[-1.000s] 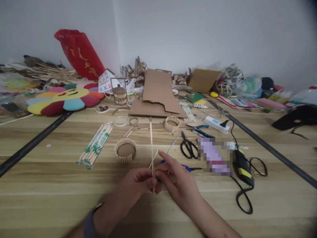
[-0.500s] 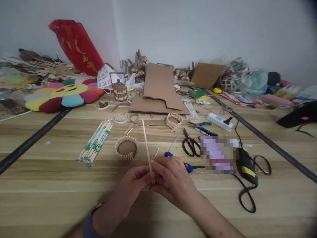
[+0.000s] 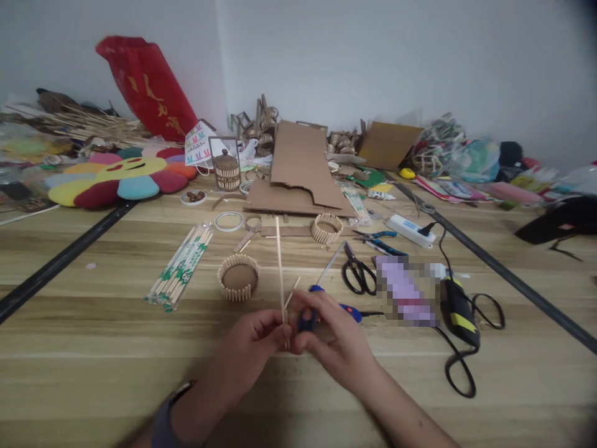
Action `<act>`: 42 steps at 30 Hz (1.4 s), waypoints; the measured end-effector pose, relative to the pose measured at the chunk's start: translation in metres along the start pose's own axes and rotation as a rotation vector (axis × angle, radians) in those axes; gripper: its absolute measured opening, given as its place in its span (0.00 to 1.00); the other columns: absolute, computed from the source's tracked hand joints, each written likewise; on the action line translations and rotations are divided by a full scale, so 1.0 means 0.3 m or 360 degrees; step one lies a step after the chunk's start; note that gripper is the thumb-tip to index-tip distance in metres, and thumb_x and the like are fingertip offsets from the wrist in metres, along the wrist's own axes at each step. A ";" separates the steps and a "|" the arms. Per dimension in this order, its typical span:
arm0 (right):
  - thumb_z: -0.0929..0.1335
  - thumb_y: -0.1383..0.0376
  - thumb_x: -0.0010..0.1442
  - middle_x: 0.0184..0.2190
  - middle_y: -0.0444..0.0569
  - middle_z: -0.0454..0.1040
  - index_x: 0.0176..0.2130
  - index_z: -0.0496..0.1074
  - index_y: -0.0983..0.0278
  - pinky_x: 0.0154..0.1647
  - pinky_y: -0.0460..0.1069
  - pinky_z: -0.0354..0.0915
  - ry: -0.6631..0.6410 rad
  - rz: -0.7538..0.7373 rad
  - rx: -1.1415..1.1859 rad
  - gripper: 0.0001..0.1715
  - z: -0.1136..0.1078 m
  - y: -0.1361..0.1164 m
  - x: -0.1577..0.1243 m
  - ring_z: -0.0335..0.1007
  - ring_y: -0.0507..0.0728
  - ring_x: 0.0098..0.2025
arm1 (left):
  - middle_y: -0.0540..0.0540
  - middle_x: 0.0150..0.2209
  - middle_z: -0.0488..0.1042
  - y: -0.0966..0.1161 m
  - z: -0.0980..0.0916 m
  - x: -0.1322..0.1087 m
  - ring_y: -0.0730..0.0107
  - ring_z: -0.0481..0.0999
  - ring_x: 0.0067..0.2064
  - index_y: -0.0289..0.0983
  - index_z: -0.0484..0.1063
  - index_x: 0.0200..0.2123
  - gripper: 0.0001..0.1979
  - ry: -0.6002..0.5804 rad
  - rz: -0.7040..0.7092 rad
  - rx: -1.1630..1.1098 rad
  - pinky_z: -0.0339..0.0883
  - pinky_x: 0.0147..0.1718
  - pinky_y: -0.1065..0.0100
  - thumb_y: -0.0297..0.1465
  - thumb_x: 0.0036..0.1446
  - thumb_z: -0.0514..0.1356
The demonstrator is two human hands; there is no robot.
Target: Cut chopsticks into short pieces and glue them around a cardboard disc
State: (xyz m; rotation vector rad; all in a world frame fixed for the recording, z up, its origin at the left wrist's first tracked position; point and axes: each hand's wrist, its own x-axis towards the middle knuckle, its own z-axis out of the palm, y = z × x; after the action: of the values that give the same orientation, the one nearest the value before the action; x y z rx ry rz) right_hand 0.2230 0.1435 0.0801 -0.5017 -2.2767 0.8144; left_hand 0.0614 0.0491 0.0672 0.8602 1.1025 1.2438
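Observation:
My left hand pinches the lower end of a long thin wooden stick that stands nearly upright over the wooden table. My right hand meets it at the same spot, fingers curled around a blue-handled tool held against the stick. A shorter stick piece pokes out between the two hands. A round cardboard cup ringed with sticks sits just beyond my left hand.
A packet of chopsticks lies to the left. Black scissors, pliers, a power strip and a corded glue gun lie to the right. Cardboard sheets, a flower cushion and clutter line the back.
The stick has swung from leaning left back to nearly upright. My right hand's fingers have shifted, and the blue tool now shows in them.

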 end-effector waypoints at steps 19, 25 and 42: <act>0.72 0.49 0.58 0.21 0.42 0.67 0.28 0.72 0.62 0.23 0.45 0.58 -0.0134 0.0679 0.0591 0.21 0.040 0.019 0.005 0.62 0.50 0.23 | 0.47 0.32 0.80 -0.005 0.015 0.003 0.63 0.77 0.37 0.36 0.77 0.33 0.15 -0.0080 -0.0129 0.0370 0.67 0.40 0.65 0.43 0.57 0.59; 0.68 0.45 0.62 0.20 0.40 0.67 0.31 0.71 0.63 0.22 0.46 0.58 -0.0165 0.0663 0.0726 0.24 0.054 0.025 -0.002 0.64 0.50 0.20 | 0.48 0.34 0.81 0.020 0.011 -0.004 0.63 0.76 0.40 0.37 0.79 0.34 0.17 -0.0076 -0.0055 0.0526 0.65 0.43 0.66 0.43 0.60 0.57; 0.75 0.55 0.57 0.40 0.51 0.77 0.51 0.71 0.61 0.41 0.53 0.65 -0.0226 -0.0038 -0.0273 0.26 0.049 0.017 -0.008 0.73 0.60 0.41 | 0.44 0.33 0.81 -0.009 0.002 0.005 0.60 0.78 0.40 0.36 0.77 0.36 0.22 0.0063 -0.0108 -0.0124 0.70 0.43 0.64 0.50 0.52 0.67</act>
State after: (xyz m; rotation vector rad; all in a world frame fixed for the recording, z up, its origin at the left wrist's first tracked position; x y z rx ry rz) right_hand 0.2151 0.1398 0.0670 -0.5066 -2.4931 0.6650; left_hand 0.0627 0.0501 0.0647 0.7363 1.0990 1.2437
